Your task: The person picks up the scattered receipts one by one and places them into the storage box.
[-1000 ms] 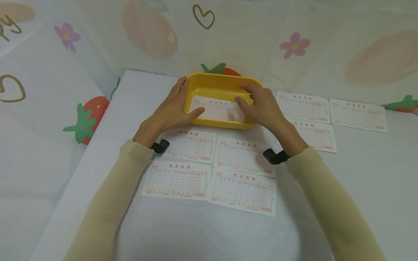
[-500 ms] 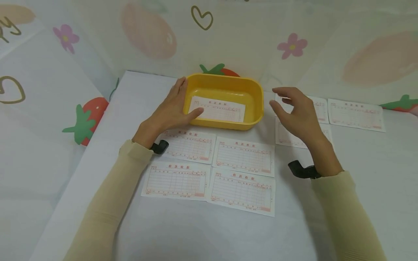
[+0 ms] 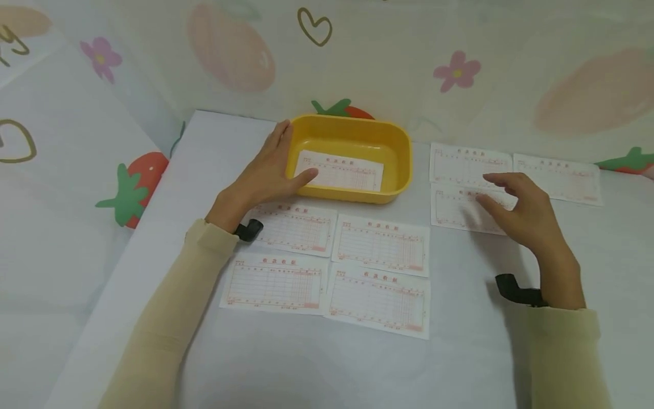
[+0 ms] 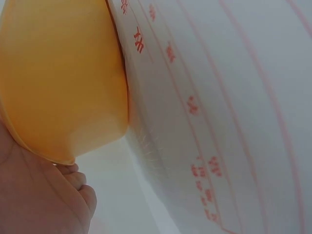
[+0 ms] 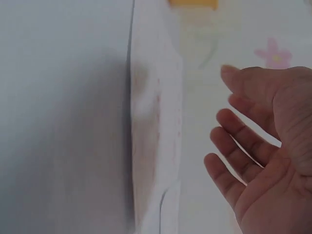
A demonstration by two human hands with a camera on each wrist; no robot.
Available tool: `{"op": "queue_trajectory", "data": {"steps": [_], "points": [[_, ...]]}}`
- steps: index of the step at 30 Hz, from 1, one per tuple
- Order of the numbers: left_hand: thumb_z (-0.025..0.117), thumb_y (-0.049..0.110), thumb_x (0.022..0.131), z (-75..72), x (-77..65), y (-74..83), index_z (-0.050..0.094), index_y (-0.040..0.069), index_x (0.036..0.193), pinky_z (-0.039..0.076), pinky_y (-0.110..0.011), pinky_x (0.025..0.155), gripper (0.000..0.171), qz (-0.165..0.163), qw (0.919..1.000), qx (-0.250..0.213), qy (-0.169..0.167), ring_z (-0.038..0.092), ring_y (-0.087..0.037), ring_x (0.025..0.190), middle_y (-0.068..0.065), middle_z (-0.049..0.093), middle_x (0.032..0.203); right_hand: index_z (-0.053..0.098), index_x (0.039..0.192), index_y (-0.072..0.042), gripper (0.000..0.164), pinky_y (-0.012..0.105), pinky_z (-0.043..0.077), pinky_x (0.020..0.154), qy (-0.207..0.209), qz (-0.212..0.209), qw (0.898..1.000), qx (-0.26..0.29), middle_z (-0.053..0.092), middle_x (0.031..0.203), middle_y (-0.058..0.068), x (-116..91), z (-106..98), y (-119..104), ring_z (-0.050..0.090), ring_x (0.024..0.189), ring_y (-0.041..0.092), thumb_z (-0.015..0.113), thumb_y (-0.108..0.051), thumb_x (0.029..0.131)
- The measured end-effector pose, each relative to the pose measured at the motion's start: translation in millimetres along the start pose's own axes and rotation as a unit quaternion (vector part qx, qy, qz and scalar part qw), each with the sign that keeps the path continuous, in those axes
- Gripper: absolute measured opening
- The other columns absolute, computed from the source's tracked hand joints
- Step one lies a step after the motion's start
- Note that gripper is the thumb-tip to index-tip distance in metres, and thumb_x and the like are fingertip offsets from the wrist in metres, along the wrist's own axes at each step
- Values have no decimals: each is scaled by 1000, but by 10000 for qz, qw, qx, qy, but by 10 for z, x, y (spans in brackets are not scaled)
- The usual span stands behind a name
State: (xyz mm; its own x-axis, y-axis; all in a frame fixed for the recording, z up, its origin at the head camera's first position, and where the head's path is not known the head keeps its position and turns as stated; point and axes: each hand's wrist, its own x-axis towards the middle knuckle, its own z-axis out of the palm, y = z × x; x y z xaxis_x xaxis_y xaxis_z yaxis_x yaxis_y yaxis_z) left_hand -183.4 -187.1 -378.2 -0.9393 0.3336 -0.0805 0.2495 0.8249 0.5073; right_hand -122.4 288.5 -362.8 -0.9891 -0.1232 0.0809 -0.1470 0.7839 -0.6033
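A shallow yellow plastic tub (image 3: 352, 196) stands at the back middle of the table, with a printed receipt slip (image 3: 342, 170) lying inside it. My left hand (image 3: 260, 173) holds the tub at its left end, the thumb reaching over the front rim and the fingers along the outside. In the left wrist view, fingertips show just past the tub's wall (image 4: 63, 83). To the right, my right hand (image 3: 528, 213) hovers with nothing in it, fingers loosely bent and spread from the thumb. Below it lies a receipt slip (image 3: 455, 210) that the hand partly covers.
Several red-printed receipt slips (image 3: 380, 247) lie in two rows in front of the tub. At the back right, two more slips, one left (image 3: 449, 165) and one right (image 3: 567, 184), lie beside the slip under my hand. A patterned cloth wall (image 3: 383, 68) rises behind.
My right hand has come out of the tub and moved right and toward me, over the slips at right. The slip stays in the tub; my left hand and the tub stay put.
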Motion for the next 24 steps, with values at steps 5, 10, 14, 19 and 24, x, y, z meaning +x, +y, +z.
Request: {"op": "queue_trajectory", "data": {"steps": [5, 10, 14, 19, 24], "points": [[52, 72, 97, 7, 6, 1, -11, 10, 170, 16, -52, 137, 115, 66, 10000, 26, 9, 3, -31, 169, -7, -13, 180, 57, 149, -3, 54, 70, 41, 110, -302, 324, 9988, -216, 52, 154, 28, -47, -134, 221, 49, 136, 54, 69, -28, 103], [51, 72, 97, -15, 23, 0, -10, 8, 170, 16, -51, 137, 114, 138, 9999, 67, 63, 5, -32, 168, -9, -12, 180, 52, 153, -4, 63, 76, 36, 111, -661, 678, 9952, -265, 43, 162, 29, -35, -178, 316, 41, 142, 59, 68, -40, 103], [52, 71, 98, -19, 33, 6, -10, 9, 170, 16, -52, 137, 114, 108, 9999, 61, 56, 4, -32, 168, -8, -12, 180, 50, 153, -3, 66, 76, 34, 114, -780, 775, 9936, -277, 42, 162, 30, -29, -181, 377, 38, 144, 58, 70, -40, 102], [53, 70, 97, 6, 32, 3, -9, 10, 170, 17, -53, 136, 114, 24, 10000, 52, 17, 6, -32, 168, -7, -11, 180, 47, 156, -1, 72, 76, 34, 113, -971, 961, 9897, -425, 39, 162, 33, -42, -142, 446, 38, 143, 58, 70, -42, 101], [53, 70, 97, 0, 33, 1, -9, 9, 170, 18, -52, 136, 113, 38, 9999, 101, 44, 6, -32, 168, -8, -11, 180, 45, 155, 6, 77, 76, 31, 116, -1012, 844, 9898, -547, 37, 161, 37, -12, -131, 484, 35, 146, 59, 75, -39, 99]]}}
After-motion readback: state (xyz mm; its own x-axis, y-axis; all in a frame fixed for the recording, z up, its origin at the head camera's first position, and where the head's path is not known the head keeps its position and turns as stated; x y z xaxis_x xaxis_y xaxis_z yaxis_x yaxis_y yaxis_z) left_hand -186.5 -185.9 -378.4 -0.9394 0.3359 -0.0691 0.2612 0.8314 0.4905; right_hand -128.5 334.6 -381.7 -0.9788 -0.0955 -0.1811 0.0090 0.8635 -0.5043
